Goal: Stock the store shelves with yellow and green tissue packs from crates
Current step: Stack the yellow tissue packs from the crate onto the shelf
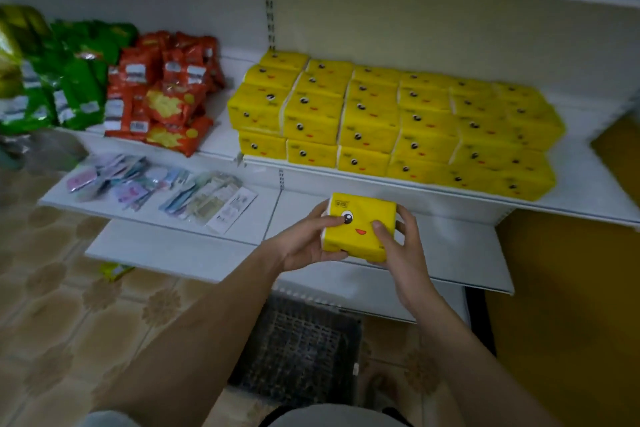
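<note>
I hold one yellow tissue pack with a cartoon face between both hands, above the lower white shelf. My left hand grips its left side, thumb on top. My right hand grips its right side. On the shelf above, several yellow tissue packs are stacked in rows, two to three layers high. A dark plastic crate sits on the floor below my arms; its inside looks dark and I cannot tell its contents.
Green snack bags and orange-red snack bags fill the left part of the upper shelf. Small flat packets lie on the lower left shelf. A yellow-green item lies on the tiled floor. A yellow wall stands at right.
</note>
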